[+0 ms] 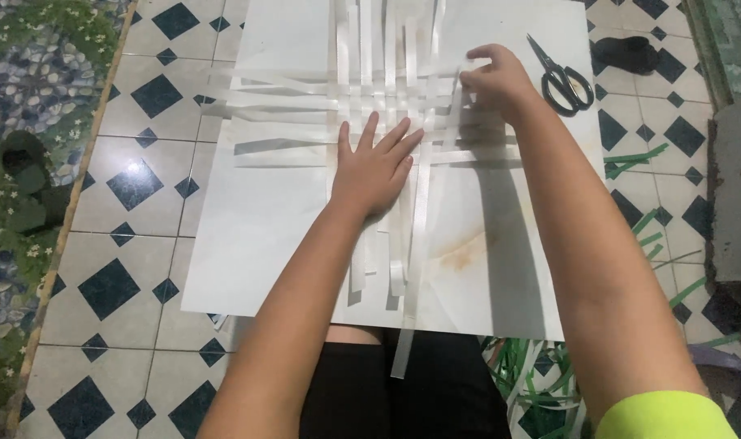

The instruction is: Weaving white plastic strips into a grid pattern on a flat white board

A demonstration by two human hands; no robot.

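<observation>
Tiled floor (135, 187), white board (257, 244): your left hand (376, 167) lies flat and open on the woven strips (387, 97); your right hand (496, 81) pinches one strip there. A tug could loosen the weave.

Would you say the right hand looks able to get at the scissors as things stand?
Probably yes. The right hand pinches a white strip beside the scissors, which lie bare on the white sheet with nothing between; it would have to let go of the strip first.
</observation>
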